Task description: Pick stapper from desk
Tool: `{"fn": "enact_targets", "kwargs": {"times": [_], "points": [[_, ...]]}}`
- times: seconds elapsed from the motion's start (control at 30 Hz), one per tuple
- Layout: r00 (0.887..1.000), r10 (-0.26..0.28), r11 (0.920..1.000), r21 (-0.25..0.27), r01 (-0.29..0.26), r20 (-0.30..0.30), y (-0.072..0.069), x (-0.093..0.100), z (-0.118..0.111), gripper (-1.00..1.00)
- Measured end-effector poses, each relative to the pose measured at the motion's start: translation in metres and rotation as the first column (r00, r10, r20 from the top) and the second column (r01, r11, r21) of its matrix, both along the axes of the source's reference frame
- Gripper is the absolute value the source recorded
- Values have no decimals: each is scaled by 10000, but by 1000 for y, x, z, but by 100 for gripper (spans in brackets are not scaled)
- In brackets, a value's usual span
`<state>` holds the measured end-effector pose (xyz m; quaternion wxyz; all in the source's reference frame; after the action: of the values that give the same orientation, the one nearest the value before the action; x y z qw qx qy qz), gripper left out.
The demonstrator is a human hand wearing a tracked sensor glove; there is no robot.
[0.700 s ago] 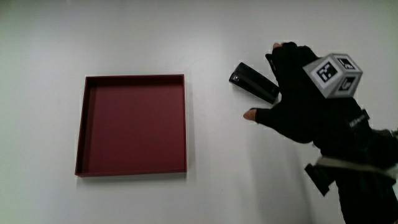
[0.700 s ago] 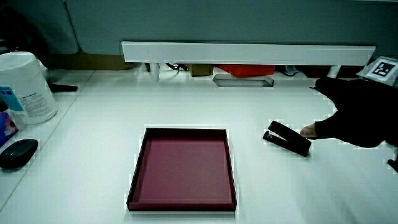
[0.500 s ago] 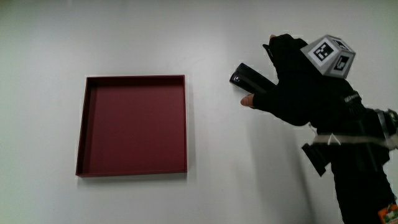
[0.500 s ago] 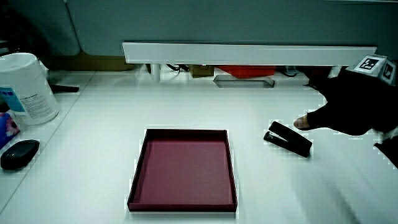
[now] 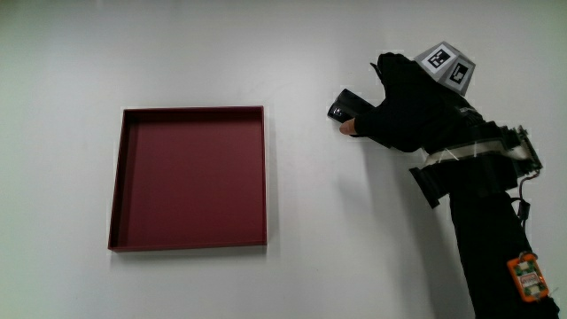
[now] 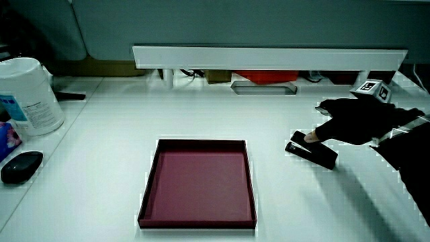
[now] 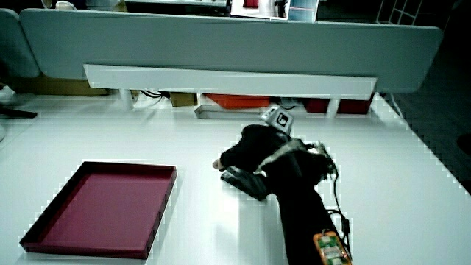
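The black stapler (image 5: pixel 339 106) lies on the white desk beside the dark red tray (image 5: pixel 190 111). Only its end toward the tray shows in the main view, because the gloved hand (image 5: pixel 403 111) lies over the rest. The thumb tip (image 5: pixel 347 128) presses the stapler's side nearer to the person, and the other fingers curl over its top. In both side views the stapler (image 6: pixel 316 154) (image 7: pixel 246 182) still rests flat on the desk under the hand (image 6: pixel 349 121) (image 7: pixel 250 147). The tray (image 6: pixel 201 141) (image 7: pixel 125 167) holds nothing.
In a side view, a white canister (image 6: pixel 30 94) and a black mouse (image 6: pixel 20 166) sit at the desk's edge, away from the tray. A low white partition (image 6: pixel 269 57) (image 7: pixel 221 77) runs along the desk's far edge, with small items under it.
The hand has moved onto the stapler and lowered. Its thumb, which was apart from the stapler, now touches it, and the fingers have closed over it. The stapler has not moved.
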<state>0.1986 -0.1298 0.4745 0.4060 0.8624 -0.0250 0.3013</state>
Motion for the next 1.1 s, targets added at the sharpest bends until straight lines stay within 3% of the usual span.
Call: {"fn": "enact_targets", "kwargs": {"times": [0.3,0.63,0.77,1.1], "points": [[9980,375,9961,-783,-414,-505,1,2,41,0],[9961,395,9953,-848,-462,-792,2,-1,60,0],[9959,429,9972,-580,-476,-800,3,-2,57,0],[9931,908,9945,590,-865,-746,3,1,51,63]]}}
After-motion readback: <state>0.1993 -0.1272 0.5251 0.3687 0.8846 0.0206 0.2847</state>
